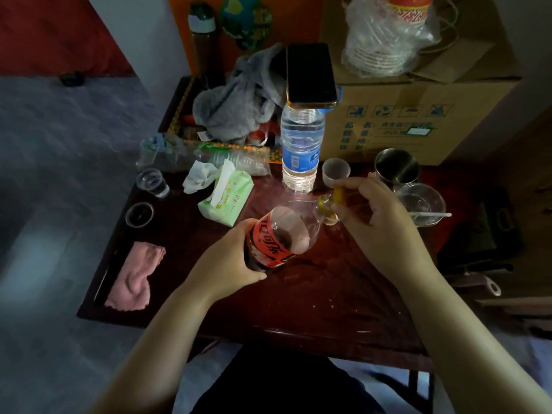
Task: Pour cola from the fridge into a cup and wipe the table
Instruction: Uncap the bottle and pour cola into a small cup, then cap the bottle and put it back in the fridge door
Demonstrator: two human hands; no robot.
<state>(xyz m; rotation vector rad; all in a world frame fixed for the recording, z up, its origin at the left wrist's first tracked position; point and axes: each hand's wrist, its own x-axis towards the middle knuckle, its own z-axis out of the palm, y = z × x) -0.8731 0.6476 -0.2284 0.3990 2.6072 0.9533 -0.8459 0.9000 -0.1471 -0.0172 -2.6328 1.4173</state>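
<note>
A cola bottle [280,234] with a red label hangs tilted over the dark red table [313,294], its neck pointing right. My left hand [230,261] grips its lower body. My right hand [376,216] pinches the yellow cap [339,196] just off the bottle's mouth. A small translucent cup [335,171] stands behind my right hand. A pink cloth [134,277] lies at the table's left front.
A water bottle [301,144] carries a phone [310,74] on top. Also here: a tissue pack [225,198], two small glasses [152,182] at the left, a steel cup [395,165], a clear bowl [422,204] with a spoon, a cardboard box [418,115] and grey cloth [239,100].
</note>
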